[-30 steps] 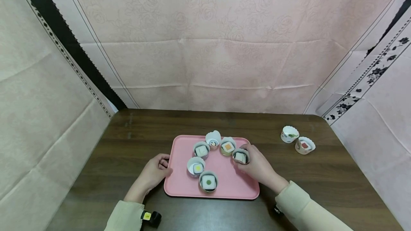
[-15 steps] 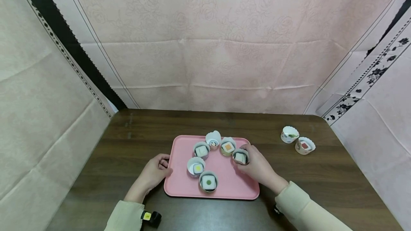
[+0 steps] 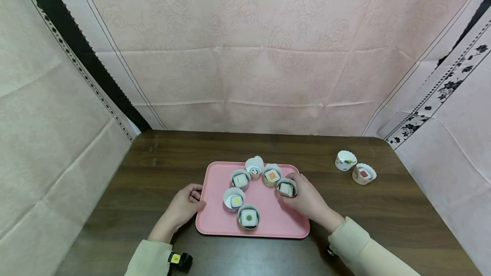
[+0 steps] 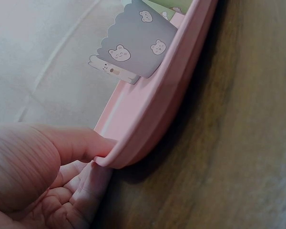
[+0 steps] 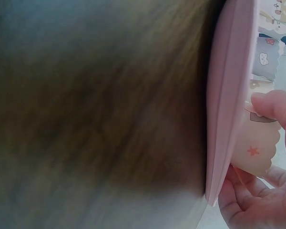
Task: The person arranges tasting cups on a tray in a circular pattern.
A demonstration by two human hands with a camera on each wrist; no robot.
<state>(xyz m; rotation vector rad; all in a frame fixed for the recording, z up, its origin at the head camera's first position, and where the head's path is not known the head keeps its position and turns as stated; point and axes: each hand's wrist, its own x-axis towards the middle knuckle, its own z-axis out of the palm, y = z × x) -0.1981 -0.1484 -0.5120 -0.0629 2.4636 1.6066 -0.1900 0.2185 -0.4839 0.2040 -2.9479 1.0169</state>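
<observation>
My left hand (image 3: 182, 208) pinches the left rim of a pink tray (image 3: 276, 225); in the left wrist view the thumb lies over the rim and fingers are beneath. At the tray's right side, my right hand (image 3: 308, 198) holds a small paper baking cup (image 5: 255, 150) between thumb and fingers. A white square piece lies inside that cup. Several similar cups stand on the tray, among them one with a green-dotted square (image 3: 249, 219), one with a yellow-marked square (image 3: 236, 201) and one with an orange-marked square (image 3: 272, 175). A grey bear-print cup (image 4: 138, 40) shows in the left wrist view.
Two more paper cups, one with a green piece (image 3: 346, 160) and one with a red-marked piece (image 3: 364, 173), stand on the dark wooden table (image 3: 184, 148) at the back right. Pale cloth (image 3: 245, 76) hangs behind the table and at both sides.
</observation>
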